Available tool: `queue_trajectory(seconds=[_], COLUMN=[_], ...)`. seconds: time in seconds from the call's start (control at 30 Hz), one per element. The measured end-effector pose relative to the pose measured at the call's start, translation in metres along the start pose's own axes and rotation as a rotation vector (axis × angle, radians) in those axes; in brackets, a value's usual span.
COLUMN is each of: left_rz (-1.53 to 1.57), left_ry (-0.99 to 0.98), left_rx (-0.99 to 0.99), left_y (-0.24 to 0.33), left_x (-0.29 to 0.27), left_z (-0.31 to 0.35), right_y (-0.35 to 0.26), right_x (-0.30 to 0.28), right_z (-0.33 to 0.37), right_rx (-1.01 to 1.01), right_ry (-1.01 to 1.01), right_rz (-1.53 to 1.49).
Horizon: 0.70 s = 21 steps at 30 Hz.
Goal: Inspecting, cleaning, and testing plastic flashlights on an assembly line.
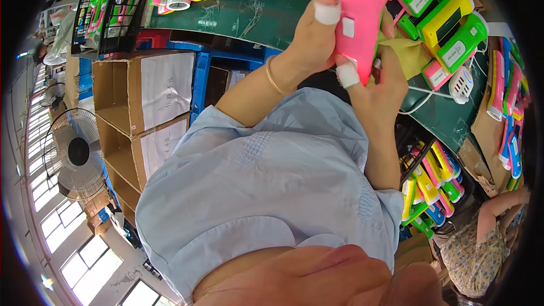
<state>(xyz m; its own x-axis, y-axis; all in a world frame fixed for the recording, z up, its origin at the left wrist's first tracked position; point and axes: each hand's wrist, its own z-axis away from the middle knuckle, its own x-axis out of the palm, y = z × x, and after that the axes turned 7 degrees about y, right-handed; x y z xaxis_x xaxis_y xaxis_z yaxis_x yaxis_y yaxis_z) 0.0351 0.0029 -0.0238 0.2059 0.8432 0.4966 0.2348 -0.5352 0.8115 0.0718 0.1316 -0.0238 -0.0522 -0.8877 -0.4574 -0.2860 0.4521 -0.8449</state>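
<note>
A pink flashlight (358, 34) with a white head is held up in front of me, its head end pointing away and its narrow tail toward me. My left hand (314, 39) wraps round its body from the left, the thumb covered in white tape beside a small white switch. At the tail, my right hand (378, 82) pinches the pink end, its thumb also taped white. A yellow cloth (409, 55) lies behind and beside my right fingers; whether they grip it too is hidden.
Several pink, green, yellow and blue flashlights (446, 20) lie on the green tabletop (249, 20). A white multi-port charger (460, 85) with cables sits right. Left are a black wire basket (102, 45), cardboard compartments (116, 88) and a fan (78, 152). Another person (473, 252) is at lower right.
</note>
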Motion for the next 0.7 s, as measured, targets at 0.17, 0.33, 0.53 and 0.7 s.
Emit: queue_trajectory(seconds=[0.17,0.33,0.53,0.7], left_rz=[0.085,0.474,0.696,0.341], left_ry=[0.346,0.165,0.012,0.028], left_rx=[-0.324,-0.567,-0.569,-0.437], left_y=[0.015,0.020,0.016,0.021], left_x=[0.008,-0.006,-0.008,-0.001], left_z=[-0.002,-0.008,0.000,0.006], right_y=[0.009,0.031,0.034,0.034], right_x=[-0.004,-0.028,-0.032,-0.032], right_z=[-0.004,-0.001,0.007,0.008], right_rx=[0.243,0.115,0.217,0.107], right_ry=[-0.181,-0.200,-0.141,-0.147], right_rz=[-0.551,-0.312,-0.389,-0.231])
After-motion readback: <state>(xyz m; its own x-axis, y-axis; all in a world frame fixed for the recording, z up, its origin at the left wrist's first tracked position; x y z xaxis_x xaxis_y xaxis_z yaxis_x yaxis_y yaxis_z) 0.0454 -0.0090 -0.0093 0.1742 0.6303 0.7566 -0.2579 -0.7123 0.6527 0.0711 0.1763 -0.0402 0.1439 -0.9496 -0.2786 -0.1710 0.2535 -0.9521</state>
